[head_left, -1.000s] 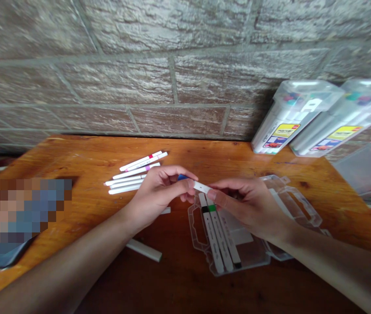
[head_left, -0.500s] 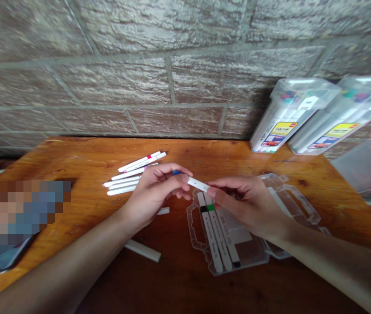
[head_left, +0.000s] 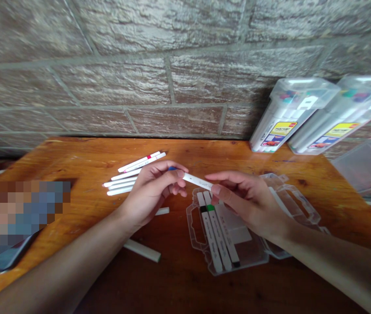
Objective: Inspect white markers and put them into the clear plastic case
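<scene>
A white marker with a blue band (head_left: 197, 180) is held between my two hands, above the table. My left hand (head_left: 159, 183) pinches its blue-banded end, which the fingers partly cover. At the other end, my right hand (head_left: 244, 196) grips it between thumb and fingers. Below my right hand lies an open clear plastic case (head_left: 253, 258). Inside, on its left side, are a black-banded marker (head_left: 212, 244), a green-banded marker (head_left: 219, 237) and a marker with a dark lower end (head_left: 233, 248).
Several white markers (head_left: 126, 178) lie in a loose group left of my left hand. Another marker (head_left: 144, 251) rests near my left forearm. Two clear marker boxes (head_left: 278, 115) stand against the brick wall (head_left: 192, 83). A pixelated device (head_left: 15, 231) lies on the wooden table (head_left: 83, 152) at left.
My left hand has shifted slightly left with the marker. The fingers of my right hand have loosened and spread a little, showing more of the marker's barrel.
</scene>
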### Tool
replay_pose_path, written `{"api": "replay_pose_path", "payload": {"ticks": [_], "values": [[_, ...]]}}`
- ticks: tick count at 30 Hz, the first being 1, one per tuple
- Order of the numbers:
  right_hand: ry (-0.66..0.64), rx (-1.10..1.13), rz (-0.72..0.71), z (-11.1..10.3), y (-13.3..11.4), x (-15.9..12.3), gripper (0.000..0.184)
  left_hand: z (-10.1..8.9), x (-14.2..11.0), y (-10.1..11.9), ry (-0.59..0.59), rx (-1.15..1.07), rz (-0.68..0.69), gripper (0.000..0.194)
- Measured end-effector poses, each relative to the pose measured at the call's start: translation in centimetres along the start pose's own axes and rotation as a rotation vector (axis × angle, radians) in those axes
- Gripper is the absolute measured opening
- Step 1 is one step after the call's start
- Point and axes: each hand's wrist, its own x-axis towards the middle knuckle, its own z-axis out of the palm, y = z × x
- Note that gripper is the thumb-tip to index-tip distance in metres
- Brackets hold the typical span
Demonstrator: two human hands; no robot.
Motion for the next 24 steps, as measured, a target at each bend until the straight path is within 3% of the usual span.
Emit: {"api": "replay_pose_path", "payload": {"ticks": [24], "values": [[0.009, 0.073, 0.005, -0.19, -0.49, -0.25, 0.023, -0.09, 0.48, -0.14, 0.068, -0.153, 0.006, 0.009]]}}
